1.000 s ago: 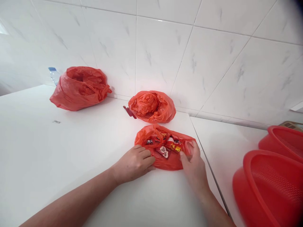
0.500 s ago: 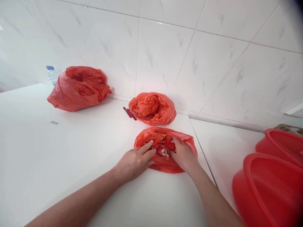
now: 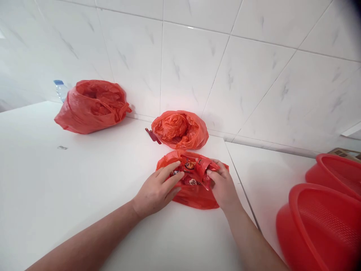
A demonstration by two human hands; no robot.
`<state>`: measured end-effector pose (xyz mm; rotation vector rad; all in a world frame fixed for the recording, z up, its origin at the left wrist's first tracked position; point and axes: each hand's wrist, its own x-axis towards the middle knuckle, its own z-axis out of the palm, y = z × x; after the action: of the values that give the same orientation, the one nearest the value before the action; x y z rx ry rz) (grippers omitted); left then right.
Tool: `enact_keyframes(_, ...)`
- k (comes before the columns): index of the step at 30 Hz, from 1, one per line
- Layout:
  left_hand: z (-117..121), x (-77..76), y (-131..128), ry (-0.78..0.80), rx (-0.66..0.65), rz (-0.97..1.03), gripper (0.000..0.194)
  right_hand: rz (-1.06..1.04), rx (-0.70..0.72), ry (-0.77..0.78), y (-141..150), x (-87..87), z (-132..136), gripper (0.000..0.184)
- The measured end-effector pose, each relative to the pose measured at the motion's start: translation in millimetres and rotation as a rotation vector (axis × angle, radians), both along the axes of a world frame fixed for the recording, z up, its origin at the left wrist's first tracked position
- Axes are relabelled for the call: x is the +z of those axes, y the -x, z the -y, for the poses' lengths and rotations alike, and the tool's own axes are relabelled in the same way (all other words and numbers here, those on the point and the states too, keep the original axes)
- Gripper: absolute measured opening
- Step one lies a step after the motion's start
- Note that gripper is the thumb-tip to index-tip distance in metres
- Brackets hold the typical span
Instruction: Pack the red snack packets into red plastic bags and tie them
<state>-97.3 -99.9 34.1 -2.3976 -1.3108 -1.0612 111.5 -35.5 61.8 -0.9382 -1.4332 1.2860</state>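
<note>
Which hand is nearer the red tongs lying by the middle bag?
Left. The left hand lies on the near bag's left edge, below the red tongs. The right hand grips the bag's right side, farther away.

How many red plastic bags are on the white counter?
3. One large bag at far left by the wall, one middle bag against the wall, and one near bag under both hands. Others may lie out of view.
</note>
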Motion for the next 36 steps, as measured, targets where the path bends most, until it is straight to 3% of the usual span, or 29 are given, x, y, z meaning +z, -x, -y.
enact_keyframes(3, -5.0, 13.4, -11.2, 0.014, -0.058, 0.094, 0.038, -0.206, 0.084, 0.138, 6.8, 6.9, -2.5, 0.027)
enact_keyframes(7, -20.7, 32.4, -35.2, 0.34, -0.001, 0.468, 0.047, -0.385, 0.151, 0.226, 13.7, 8.9, -11.4, 0.024)
enact_keyframes(10, -35.4, 38.4, -45.8, 0.516, -0.017, 0.787, 0.041, -0.454, 0.147, 0.197, 18.0, 1.8, -18.3, 0.023)
enact_keyframes(13, -45.4, 34.7, -45.5, 0.595, -0.073, 0.921, 0.032, -0.381, 0.107, 0.09, 21.3, -8.1, -20.7, 0.024)
enact_keyframes(17, -50.0, 21.9, -38.1, 0.672, -0.032, 0.975, 0.025, -0.111, 0.002, 0.024, 21.3, -15.3, -17.4, 0.022)
enact_keyframes(24, -52.2, 6.2, -35.3, 0.547, 0.019, 1.014, 0.018, 0.081, -0.001, -0.116, 18.6, -17.1, -13.2, 0.012)
enact_keyframes(28, -52.1, 2.5, -35.8, 0.618, -0.086, 1.126, 0.021, 0.089, 0.003, -0.132, 18.0, -23.8, -15.8, 0.01)
enact_keyframes(33, -49.0, 3.3, -33.7, 0.781, -0.309, 1.201, 0.027, 0.083, -0.042, -0.123, 16.4, -24.5, -13.9, 0.012)
enact_keyframes(36, -48.6, 2.1, -32.4, 0.82, -0.325, 1.241, 0.023, 0.07, -0.055, -0.088, 16.5, -21.8, -10.0, 0.013)
